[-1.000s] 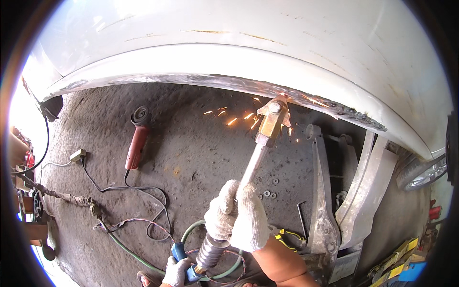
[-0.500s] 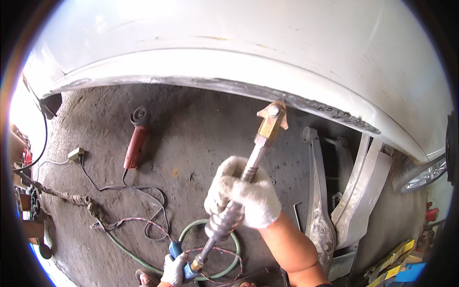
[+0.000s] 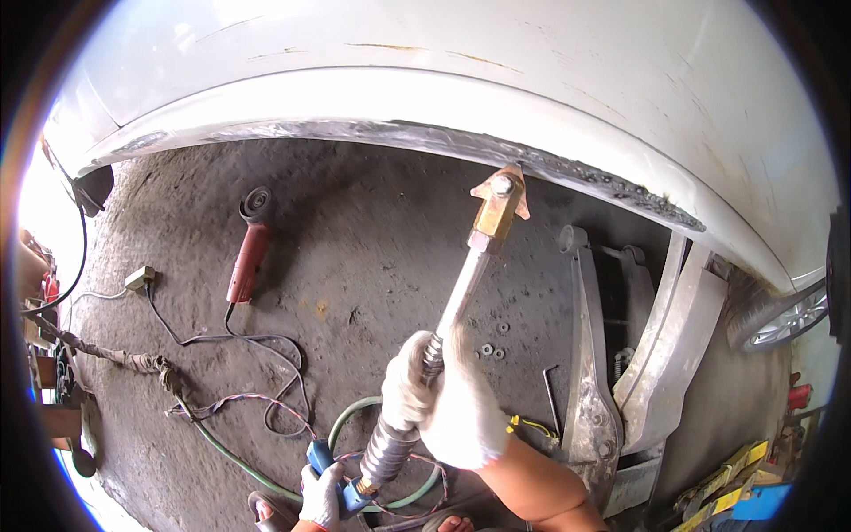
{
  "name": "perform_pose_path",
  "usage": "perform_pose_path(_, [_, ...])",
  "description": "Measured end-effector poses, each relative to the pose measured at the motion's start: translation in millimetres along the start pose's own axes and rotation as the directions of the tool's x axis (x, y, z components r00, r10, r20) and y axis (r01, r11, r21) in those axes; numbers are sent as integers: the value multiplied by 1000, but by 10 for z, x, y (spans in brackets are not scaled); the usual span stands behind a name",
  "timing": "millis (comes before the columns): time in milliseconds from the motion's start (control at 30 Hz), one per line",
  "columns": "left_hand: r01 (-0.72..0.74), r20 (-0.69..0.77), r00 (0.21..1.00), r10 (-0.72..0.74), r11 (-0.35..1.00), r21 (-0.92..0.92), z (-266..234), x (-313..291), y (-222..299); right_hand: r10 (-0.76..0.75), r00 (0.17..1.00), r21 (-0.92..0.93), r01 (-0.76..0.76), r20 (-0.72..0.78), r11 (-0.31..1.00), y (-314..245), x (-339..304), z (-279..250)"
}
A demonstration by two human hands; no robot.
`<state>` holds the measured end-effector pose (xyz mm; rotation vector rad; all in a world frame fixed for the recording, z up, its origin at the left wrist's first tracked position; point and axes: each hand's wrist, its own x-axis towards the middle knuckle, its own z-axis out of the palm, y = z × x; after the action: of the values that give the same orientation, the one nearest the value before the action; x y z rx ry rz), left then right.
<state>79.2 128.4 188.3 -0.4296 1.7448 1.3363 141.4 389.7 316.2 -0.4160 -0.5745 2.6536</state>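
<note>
You seem set to pull the upper-middle car sill (image 3: 425, 136), left hand (image 3: 320, 497) and right hand (image 3: 448, 403) gripping the slide hammer (image 3: 464, 285), so hold steady.

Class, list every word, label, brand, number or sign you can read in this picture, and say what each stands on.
None can be read.
Pulling tool and its blue handle: no legible text.
Red grinder: any marking is too small to read.
White car: scratches, no readable lettering.
Blue item at lower right: any print is too blurred to read.
</note>
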Motion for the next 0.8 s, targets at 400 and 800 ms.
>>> perform_pose_path(400, [110,204,975,-93,991,-77,-189,248,-412,-114,934,-135,71,-339,988,101,-39,307])
perform_pose_path(800, [53,251,968,-14,987,-150,-184,218,-776,74,994,131,-84,75,988,334,-324,-146])
